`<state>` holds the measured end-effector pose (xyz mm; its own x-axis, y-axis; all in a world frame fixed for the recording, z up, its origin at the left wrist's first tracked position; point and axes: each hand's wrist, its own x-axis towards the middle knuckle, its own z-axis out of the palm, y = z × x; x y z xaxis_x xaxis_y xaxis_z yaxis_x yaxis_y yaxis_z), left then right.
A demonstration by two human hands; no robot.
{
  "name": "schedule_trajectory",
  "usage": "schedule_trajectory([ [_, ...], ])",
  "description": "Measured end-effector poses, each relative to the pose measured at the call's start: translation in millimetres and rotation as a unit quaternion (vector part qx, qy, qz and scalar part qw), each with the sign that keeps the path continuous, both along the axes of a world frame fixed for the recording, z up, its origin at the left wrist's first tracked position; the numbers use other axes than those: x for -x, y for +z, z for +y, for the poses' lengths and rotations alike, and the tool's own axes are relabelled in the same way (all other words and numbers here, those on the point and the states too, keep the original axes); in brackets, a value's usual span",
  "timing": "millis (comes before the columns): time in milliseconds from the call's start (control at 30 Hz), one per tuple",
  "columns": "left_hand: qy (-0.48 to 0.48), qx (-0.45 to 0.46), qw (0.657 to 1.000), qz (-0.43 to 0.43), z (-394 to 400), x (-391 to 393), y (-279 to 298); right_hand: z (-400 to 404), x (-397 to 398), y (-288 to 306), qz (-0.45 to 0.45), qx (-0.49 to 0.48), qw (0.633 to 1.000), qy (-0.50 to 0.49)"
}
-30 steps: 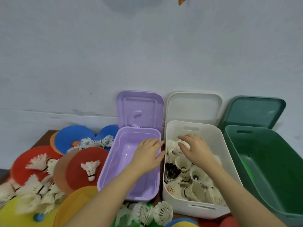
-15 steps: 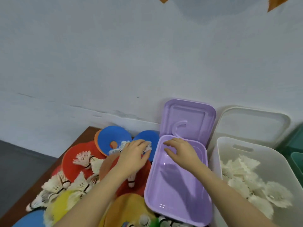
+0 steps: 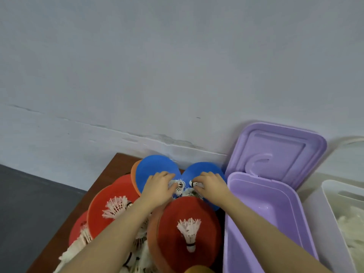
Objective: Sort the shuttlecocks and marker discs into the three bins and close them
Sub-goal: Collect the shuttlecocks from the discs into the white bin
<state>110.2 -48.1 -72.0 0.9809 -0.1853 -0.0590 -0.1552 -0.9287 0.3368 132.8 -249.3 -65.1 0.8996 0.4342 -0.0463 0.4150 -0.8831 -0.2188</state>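
Red, orange and blue marker discs lie heaped on the brown table (image 3: 118,164), with white shuttlecocks scattered over them. My left hand (image 3: 157,189) curls round a shuttlecock (image 3: 179,186) on the left blue disc (image 3: 155,170). My right hand (image 3: 211,187) grips another shuttlecock (image 3: 194,183) on the right blue disc (image 3: 202,170). A lone shuttlecock (image 3: 189,233) lies on a dark red disc (image 3: 171,229) below my hands. The purple bin (image 3: 262,213) stands open and empty to the right, and the white bin (image 3: 334,213) beside it holds shuttlecocks.
The purple lid (image 3: 279,150) leans back against the pale wall. The table's left edge drops to a dark floor (image 3: 29,203). More shuttlecocks lie under my left forearm, one on a red disc (image 3: 110,203).
The view swung left, away from the white and green bins. Both hands left the white bin, crossed the purple one and now grasp shuttlecocks on the blue discs.
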Motion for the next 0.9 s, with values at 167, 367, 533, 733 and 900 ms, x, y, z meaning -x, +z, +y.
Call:
schedule_trajectory([
  [167, -0.015, 0.017, 0.999, 0.030, 3, -22, -25, 13, -7, -27, -0.013, 0.046, 0.999, -0.013],
  [367, -0.008, 0.080, 0.996, 0.039, 0, -36, -43, 12, -12, -30, -0.071, -0.008, 0.995, -0.069],
  [533, 0.012, 0.081, 0.996, 0.044, -9, -45, -46, 1, -14, -32, -0.161, -0.022, 0.982, -0.095],
  [733, 0.012, 0.207, 0.978, 0.008, -11, -38, -55, -4, -12, -40, -0.181, -0.010, 0.979, -0.096],
  [900, 0.056, 0.255, 0.964, -0.059, -2, -34, -46, -4, -10, -30, -0.176, -0.086, 0.976, -0.098],
])
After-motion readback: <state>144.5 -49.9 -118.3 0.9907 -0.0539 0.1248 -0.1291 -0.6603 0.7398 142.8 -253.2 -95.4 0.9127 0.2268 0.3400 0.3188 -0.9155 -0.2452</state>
